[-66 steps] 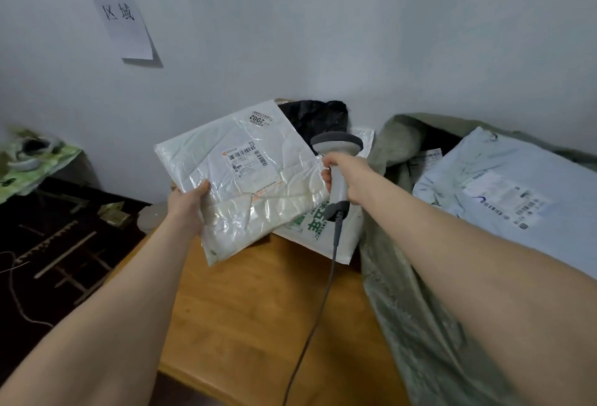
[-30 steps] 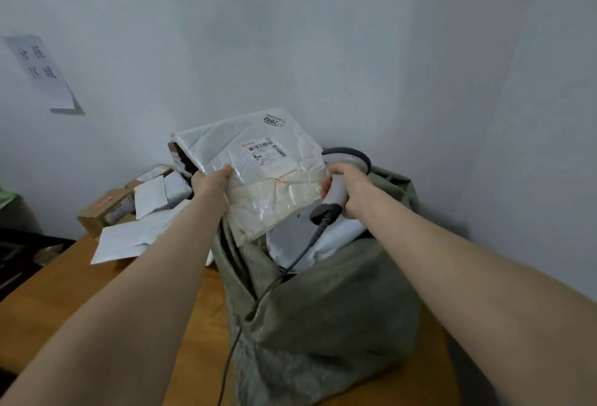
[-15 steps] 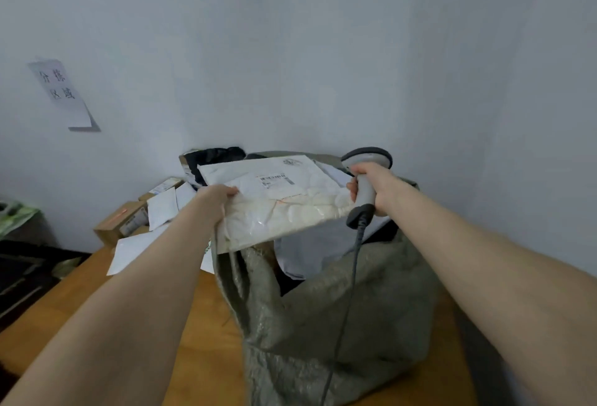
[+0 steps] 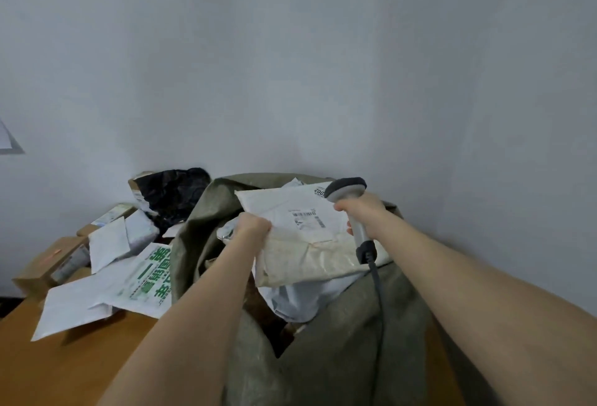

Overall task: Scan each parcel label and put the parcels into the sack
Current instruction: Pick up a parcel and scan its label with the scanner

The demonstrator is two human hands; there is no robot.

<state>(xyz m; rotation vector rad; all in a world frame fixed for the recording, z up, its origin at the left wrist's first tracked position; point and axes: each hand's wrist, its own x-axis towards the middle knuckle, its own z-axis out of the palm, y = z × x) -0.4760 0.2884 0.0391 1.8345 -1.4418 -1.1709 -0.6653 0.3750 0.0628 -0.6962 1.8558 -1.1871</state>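
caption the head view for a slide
Left hand holds a white parcel over the sack; right hand grips the scanner.

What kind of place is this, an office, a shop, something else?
Most likely a parcel sorting spot: the right hand holds a barcode scanner, the left hand a labelled white mailer over a green sack, and more mailers lie piled on the wooden table.

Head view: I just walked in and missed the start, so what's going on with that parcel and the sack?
A person's left hand grips a white mailer parcel, label up, over the open mouth of the grey-green woven sack, which already holds other parcels. The right hand grips a corded barcode scanner at the parcel's right edge. More mailers and cardboard boxes lie on the wooden table to the left.
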